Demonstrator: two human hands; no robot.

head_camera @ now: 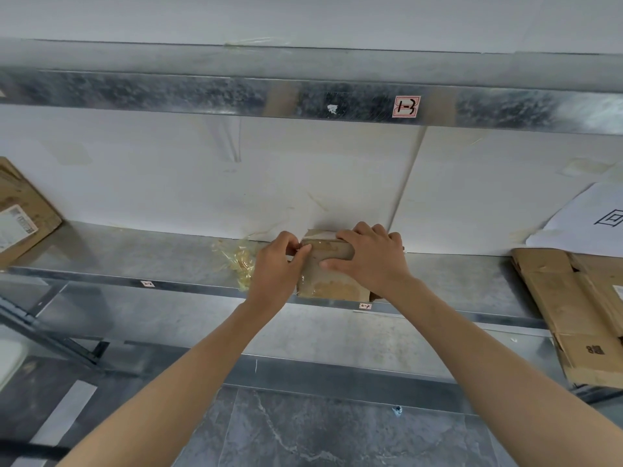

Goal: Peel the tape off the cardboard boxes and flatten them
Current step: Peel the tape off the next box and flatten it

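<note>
Pinching the tape [322, 246] end at the top left corner of the box [328, 281] with left hand [276, 261] thumb and fingertips. Clamping the box from above with right hand [367, 257], fingers curling over the far edge, thumb pressing the near face. Working on the shelf [135, 261], right at its front lip.

Probably best pulling low and along the seam, bearing down hard with the right hand to avoid sliding the box off the lip.

Lying just beside the left hand, a tape wad [241, 261], possibly snagging the fresh strip. Resting well off to the right, flat cardboard [573, 298]; waiting far left, a second box [23, 214].
</note>
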